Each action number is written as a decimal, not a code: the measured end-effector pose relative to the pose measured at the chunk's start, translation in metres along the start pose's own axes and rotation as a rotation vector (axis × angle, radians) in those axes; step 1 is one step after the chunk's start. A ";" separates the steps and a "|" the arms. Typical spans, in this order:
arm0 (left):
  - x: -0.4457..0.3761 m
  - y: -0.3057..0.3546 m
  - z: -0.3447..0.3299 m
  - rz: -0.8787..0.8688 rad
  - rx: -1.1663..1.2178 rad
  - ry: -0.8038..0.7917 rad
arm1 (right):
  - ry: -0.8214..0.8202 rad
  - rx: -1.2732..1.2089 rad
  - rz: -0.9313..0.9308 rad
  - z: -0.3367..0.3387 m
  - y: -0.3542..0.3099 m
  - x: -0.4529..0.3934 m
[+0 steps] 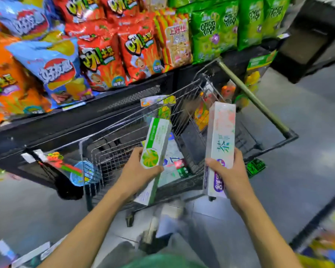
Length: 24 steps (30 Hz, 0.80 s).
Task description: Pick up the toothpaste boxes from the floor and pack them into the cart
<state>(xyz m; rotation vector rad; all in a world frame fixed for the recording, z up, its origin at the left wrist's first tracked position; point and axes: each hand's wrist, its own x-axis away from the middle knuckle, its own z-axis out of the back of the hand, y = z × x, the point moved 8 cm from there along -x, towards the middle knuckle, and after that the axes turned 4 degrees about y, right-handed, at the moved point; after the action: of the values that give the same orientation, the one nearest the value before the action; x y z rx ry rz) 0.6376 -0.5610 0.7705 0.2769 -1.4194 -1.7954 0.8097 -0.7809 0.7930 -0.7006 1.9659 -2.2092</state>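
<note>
Supermarket aisle, grey tiled floor (298,132), snack shelf (85,120) along the far left stacked with chip bags (103,60); wire shopping cart (108,151) sits just in front of the person, handle (253,97) to the right, a few boxes already lying in its basket. Only one view, head cam. Left hand (137,175) grips the green-and-white toothpaste box (157,147) near its lower half, thumb across the front face, fingers curled round the back. Right hand (232,175) holds the white floral toothpaste box (220,140) the same way, thumb pressed on the front, fingers wrapped behind. Both boxes hang above the near edge of the cart, not yet inside. Orientation: both long axes run near-to-far, top ends pointing away from the person and up; green one leans slightly right, floral one is nearly straight. Risks, as I read it: both are held low, so the top-heavy ends could pivot in the hand; dropped end-first they may catch on the wire rim or the inner divider and tip out onto the floor. Releasing both at once makes them likely to knock each other. More boxes (33,252) seem to lie on the floor near left, blurred, so easy to step on.
</note>
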 end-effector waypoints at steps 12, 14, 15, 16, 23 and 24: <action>-0.139 -0.034 -0.078 -0.109 -0.396 -0.251 | 0.043 0.083 -0.104 0.007 0.026 -0.109; -0.162 -0.057 -0.095 -0.093 -0.427 -0.312 | 0.034 0.124 -0.093 -0.003 0.029 -0.133; -0.171 -0.070 -0.104 -0.082 -0.428 -0.342 | 0.030 0.146 -0.086 -0.009 0.031 -0.146; -0.179 -0.081 -0.114 -0.077 -0.424 -0.376 | 0.029 0.165 -0.082 -0.014 0.034 -0.158; -0.205 -0.197 -0.184 -0.125 -0.687 -0.670 | -0.033 0.257 -0.104 -0.044 0.075 -0.218; -0.206 -0.211 -0.194 -0.123 -0.721 -0.714 | -0.050 0.265 -0.118 -0.048 0.082 -0.222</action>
<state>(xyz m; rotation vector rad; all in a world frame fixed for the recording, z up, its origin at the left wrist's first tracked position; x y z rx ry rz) 0.7934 -0.5463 0.4539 -0.7281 -1.0795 -2.5065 0.9696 -0.6677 0.6520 -0.8411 1.6043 -2.4316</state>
